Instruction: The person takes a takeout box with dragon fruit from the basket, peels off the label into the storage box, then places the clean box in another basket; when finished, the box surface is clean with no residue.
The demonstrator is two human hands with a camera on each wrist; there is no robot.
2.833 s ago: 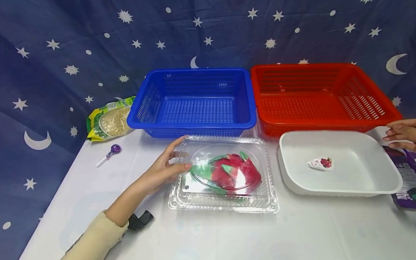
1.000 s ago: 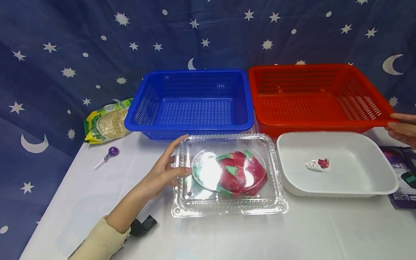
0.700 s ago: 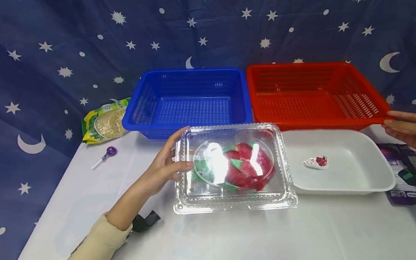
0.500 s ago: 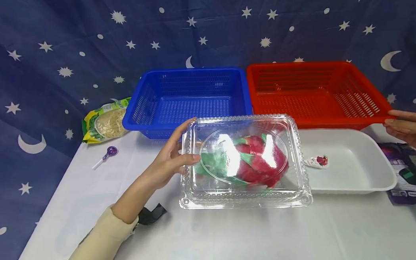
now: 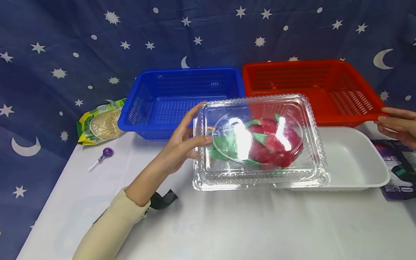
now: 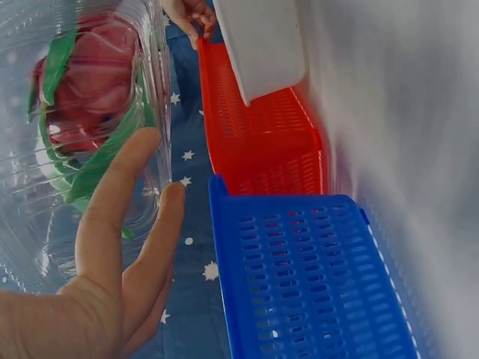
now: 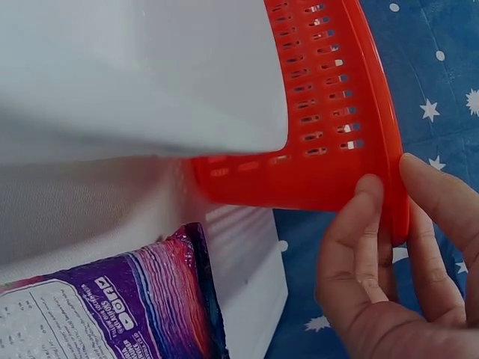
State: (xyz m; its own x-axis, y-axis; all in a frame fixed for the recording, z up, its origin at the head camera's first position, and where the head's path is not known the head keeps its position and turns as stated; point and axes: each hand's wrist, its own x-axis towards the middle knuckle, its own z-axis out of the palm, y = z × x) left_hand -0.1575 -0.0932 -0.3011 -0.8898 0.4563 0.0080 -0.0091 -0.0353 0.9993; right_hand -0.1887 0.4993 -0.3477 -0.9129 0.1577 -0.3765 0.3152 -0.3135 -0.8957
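Observation:
My left hand [image 5: 178, 149] grips the left side of a clear plastic clamshell box [image 5: 261, 181], thumb on top and fingers at the edge. Inside the box lies a red dragon fruit [image 5: 275, 143] with green leaf tips, seen through glare; in the left wrist view the dragon fruit [image 6: 93, 82] shows through the wall. The box is held above the table, overlapping both baskets and the white tub in the head view. My right hand [image 5: 410, 129] pinches the front right corner of the red basket [image 5: 357, 117]; the right wrist view shows thumb and fingers on its rim.
A blue basket [image 5: 182, 126] stands left of the red one. The white tub [image 5: 368, 156] sits in front of the red basket, partly hidden. A purple packet [image 5: 399, 190] lies at the right. A yellow-green bag [image 5: 100, 124] and a purple lollipop [image 5: 106, 153] are at the left.
My left hand has raised the clamshell box off the table and carried it right and toward the baskets. My right hand has come onto the red basket's corner and stayed there.

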